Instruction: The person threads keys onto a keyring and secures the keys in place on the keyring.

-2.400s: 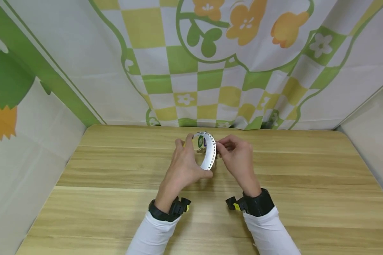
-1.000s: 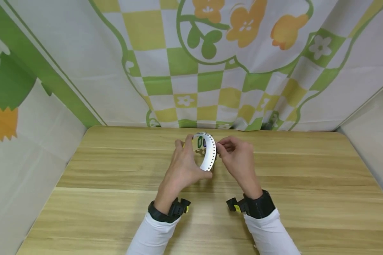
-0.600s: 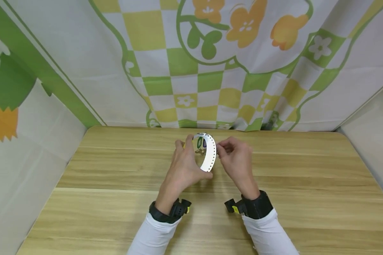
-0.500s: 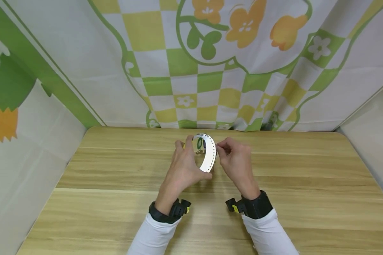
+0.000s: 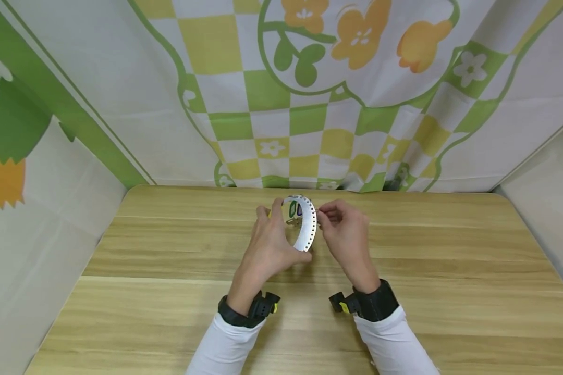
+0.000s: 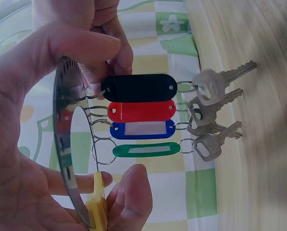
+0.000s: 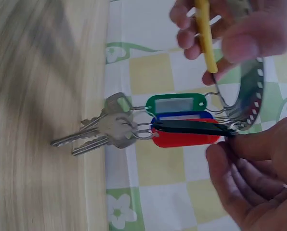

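My left hand holds a thin curved metal band with a row of holes along its edge, thumb below and fingers above. A yellow piece sits on the band by the left fingers. Black, red, blue and green key tags hang from the band on small split rings. Metal keys dangle from their other ends. My right hand pinches the black tag at its ring end, close against the band, in the right wrist view.
Both hands work above a wooden table, near its back edge. Behind it hangs a checked floral curtain. White cloth walls stand at the sides. Black camera straps sit on both wrists.
The hands stay almost in place around the band. My right hand has shifted slightly left, and the band's tilt has varied a little.
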Demonstrator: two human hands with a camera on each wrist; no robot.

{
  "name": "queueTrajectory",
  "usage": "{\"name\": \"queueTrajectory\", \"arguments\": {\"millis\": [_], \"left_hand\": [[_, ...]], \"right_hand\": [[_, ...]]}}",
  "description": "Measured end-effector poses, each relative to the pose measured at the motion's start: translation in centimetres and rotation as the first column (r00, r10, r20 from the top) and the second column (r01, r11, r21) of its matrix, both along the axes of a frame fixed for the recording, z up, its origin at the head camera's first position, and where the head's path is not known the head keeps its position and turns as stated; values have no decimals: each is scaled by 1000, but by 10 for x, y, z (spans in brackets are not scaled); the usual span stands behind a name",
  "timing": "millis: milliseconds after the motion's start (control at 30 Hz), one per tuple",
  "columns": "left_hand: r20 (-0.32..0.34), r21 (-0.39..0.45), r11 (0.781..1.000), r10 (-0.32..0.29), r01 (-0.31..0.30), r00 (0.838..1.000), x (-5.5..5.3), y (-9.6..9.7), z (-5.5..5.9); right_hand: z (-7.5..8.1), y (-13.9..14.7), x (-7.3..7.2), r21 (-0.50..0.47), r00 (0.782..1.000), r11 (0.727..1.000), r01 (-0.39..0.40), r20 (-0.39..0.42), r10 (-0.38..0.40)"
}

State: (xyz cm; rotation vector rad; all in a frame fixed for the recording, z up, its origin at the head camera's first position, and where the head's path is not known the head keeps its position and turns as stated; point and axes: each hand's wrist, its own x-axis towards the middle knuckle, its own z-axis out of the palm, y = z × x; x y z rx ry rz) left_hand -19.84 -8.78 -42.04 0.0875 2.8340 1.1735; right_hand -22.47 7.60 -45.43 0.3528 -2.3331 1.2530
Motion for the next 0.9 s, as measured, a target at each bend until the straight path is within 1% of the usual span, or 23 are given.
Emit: {"name": "queueTrajectory", "arguments": {"millis": [67,133,200,233,300,333,433,533,600,633,700,767,833,900], "left_hand": [[4,1,1000,-1,1,1000,0,0,0],[7,2,1000,-3,3,1000,0,0,1],[7,5,1000,-2,2,1000,0,0,1],[7,8,1000,-1,0,1000,0,0,1],[0,11,1000,3,-3,1000,0,0,1],[-3,13,1000,4,-4,1000,0,0,1],[-9,15,1000,8,-8,1000,0,0,1],[-10,12,1000,8,-8,1000,0,0,1],[-7,9,1000,9,-9,1000,0,0,1],[-7,8,1000,9,-9,1000,0,0,1],[-3,5,1000,9,-9,1000,-1,0,1],[0,4,1000,9,-9,1000,-1,0,1],[0,4,1000,11,-11,1000,0,0,1],[0,2,1000,12,-12,1000,0,0,2]], "right_hand": [[-2,0,-1,50,996,999,-3,-86,7],[-3,1,-2,86,986,996,-6,-166,20],[-3,2,-2,97,976,995,-14,-213,35],[-4,2,-3,89,975,996,-19,-217,37],[-4,3,-4,60,980,998,-23,-194,34],[-4,3,-4,40,986,999,-24,-166,31],[-3,2,-4,-54,999,998,-33,-41,31],[-1,2,-3,-144,997,989,-35,68,46],[0,1,-3,-179,993,983,-34,102,53],[0,1,-3,-179,993,983,-32,102,51],[-1,2,-2,-133,998,991,-31,57,39],[-2,2,-3,-52,999,998,-31,-29,30],[-3,3,-3,35,992,999,-22,-126,27],[-3,4,-4,98,978,995,-18,-206,38]]}}
